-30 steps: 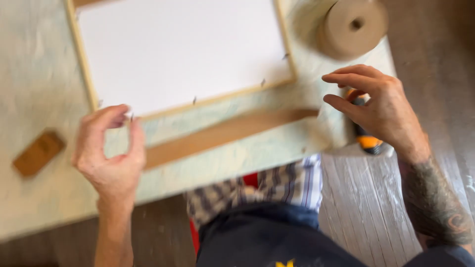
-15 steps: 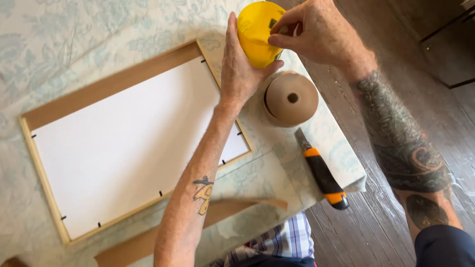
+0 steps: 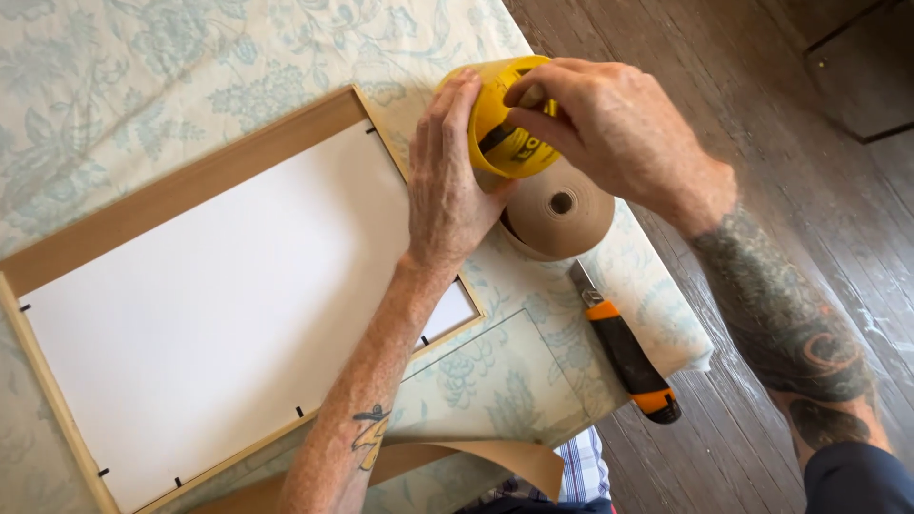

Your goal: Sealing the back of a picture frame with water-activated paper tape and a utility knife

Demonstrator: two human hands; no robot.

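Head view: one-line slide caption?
Both hands, left hand and right hand, hold a yellow tape roll above a brown paper roll, beside a wooden frame.

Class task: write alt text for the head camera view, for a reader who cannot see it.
Both hands, left and right, grip a yellow tape roll above a brown paper tape roll. A picture frame lies face down on a floral tablecloth, a utility knife nearby.
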